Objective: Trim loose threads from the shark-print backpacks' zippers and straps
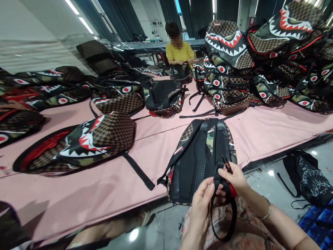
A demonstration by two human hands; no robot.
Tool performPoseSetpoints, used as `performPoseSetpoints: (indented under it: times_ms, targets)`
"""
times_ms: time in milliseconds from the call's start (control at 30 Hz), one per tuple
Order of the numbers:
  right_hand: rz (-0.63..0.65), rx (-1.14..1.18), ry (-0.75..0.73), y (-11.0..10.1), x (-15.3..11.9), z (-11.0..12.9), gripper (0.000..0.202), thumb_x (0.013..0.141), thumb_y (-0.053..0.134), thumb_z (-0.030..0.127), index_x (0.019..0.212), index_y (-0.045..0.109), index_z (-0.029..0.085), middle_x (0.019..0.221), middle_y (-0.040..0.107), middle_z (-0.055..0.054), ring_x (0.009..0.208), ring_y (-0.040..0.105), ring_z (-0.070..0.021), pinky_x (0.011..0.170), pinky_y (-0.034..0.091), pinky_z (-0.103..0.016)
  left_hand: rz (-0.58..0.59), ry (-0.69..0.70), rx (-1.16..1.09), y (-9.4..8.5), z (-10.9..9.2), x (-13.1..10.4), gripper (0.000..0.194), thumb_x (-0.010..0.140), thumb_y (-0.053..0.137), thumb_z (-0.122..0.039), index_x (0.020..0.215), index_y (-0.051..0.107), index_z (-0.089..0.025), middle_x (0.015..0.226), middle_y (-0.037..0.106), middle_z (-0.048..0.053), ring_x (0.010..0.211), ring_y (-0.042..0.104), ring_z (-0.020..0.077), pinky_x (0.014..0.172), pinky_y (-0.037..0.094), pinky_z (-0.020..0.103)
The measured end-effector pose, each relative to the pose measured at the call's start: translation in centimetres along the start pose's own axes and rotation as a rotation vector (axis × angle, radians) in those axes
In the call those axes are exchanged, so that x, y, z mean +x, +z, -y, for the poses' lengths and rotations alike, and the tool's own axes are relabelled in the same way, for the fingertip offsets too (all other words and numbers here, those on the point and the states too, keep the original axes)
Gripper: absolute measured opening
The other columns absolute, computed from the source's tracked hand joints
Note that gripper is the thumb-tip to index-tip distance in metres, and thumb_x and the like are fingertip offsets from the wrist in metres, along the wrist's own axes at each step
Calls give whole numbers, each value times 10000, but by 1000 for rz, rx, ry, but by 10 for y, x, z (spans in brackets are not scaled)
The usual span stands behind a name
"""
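Observation:
A backpack (199, 163) with its black padded back panel facing up lies at the table's near edge. Its side and edges show brown check and camouflage patches. Both hands meet at its lower right corner, on a black strap (218, 173). My left hand (202, 198) pinches the strap from below. On its other side, the fingers of my right hand (235, 177) close on the same strap. Dark pointed thread snips (227, 164) also stick up from my right hand. The strap's loose webbing (231, 222) hangs in a loop beneath the hands.
A shark-mouth backpack (99, 142) lies on the pink-covered table (156, 156) to the left. Tall backpack stacks (226, 69) stand at the back right. A person in yellow (179, 50) handles a bag across the table. A black bag (309, 177) sits low at the right.

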State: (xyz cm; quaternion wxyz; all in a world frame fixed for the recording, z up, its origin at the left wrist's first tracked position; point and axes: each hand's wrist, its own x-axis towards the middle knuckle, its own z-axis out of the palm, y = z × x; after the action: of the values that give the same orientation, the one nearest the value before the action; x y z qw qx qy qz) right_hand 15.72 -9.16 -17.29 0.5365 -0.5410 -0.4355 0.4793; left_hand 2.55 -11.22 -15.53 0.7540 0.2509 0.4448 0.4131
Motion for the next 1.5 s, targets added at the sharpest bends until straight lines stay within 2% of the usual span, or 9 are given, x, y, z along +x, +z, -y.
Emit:
performPoseSetpoints:
  times_ms: [133,233,367,567,1100,1233,1333,1400,1500]
  targets:
    - [12,-164,-93,-2,-3,0,180,726,584,345,789,513,192,623,477,42,564,469,-108,512,397,-213,-79,59,144,-5,-3,-2,362,610,724,-373,841,650,-104,665,690,72,582,641,181,585,523,273]
    - [-53,-435,-303,-10,-10,1,258,782,536,241,1036,508,210,842,576,-19,751,540,-156,681,443,-281,-86,50,97,-6,-8,-3,371,624,708,-382,851,651,-95,709,705,101,583,651,198,573,531,292]
    - [-27,-760,-627,-26,-15,0,175,870,430,215,961,578,194,828,598,-56,788,533,-183,716,428,-321,-81,66,50,-5,-13,-4,357,630,703,-351,864,657,-85,766,712,126,621,665,212,614,542,314]
    - [112,-910,-730,-41,-15,4,214,899,405,241,941,604,173,793,602,-57,741,530,-159,676,428,-286,-75,82,52,-3,-13,-4,356,614,709,-348,853,669,-87,756,713,121,607,664,211,612,547,320]
    - [178,-826,-702,-42,-10,10,244,900,398,253,832,615,163,730,584,-53,684,507,-150,629,393,-270,-24,51,115,-7,-7,1,358,632,697,-370,852,651,-91,710,703,97,599,654,200,596,536,313]
    - [210,-551,-569,-44,-12,2,157,863,463,246,821,599,179,729,588,-34,690,532,-141,639,411,-264,-8,62,76,-13,-11,3,318,631,714,-324,867,641,-124,696,703,71,586,654,183,575,529,288]
    - [63,-258,-346,-52,-8,-18,124,818,518,288,850,592,193,765,599,-16,698,559,-133,635,438,-247,298,175,-36,-28,-24,3,236,693,644,-397,675,651,-162,506,645,23,422,589,137,413,456,216]
    - [-107,-107,-209,-63,1,-35,177,805,518,330,892,591,195,788,613,-16,713,577,-138,646,456,-249,587,277,-39,-34,-37,5,444,743,524,-523,492,600,-165,383,560,26,346,529,132,353,400,219]
    - [-319,29,-94,-80,23,-62,303,759,559,376,988,585,179,926,641,-52,878,590,-180,775,463,-295,623,337,242,-24,-54,18,456,781,480,-513,542,615,-149,486,605,62,487,582,156,476,451,255]
